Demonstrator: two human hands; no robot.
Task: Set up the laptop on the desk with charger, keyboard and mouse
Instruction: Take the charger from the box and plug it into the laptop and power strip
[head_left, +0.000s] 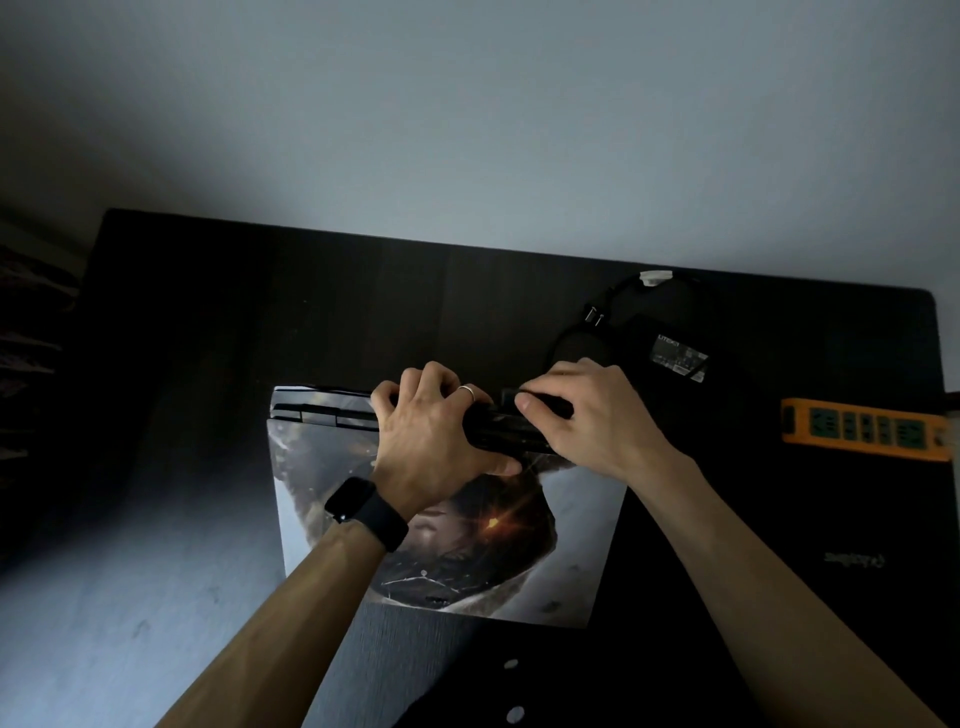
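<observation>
A closed laptop (571, 545) with a printed picture on its lid lies on the dark desk (260, 322). My left hand (431, 441) grips the laptop's rear edge, thumb on the lid and fingers curled over the back. My right hand (587, 415) pinches a black charger plug (540, 402) at the rear edge of the laptop, just right of the left hand. The black charger brick (675, 348) with a white label lies behind the laptop at the right, its cable (618, 291) looped beside it. No keyboard or mouse shows.
An orange power strip (867, 428) lies at the desk's right edge. A dark mat with a faint logo (852, 558) covers the right side of the desk. A grey wall stands behind the desk. Dim floor shows at the left.
</observation>
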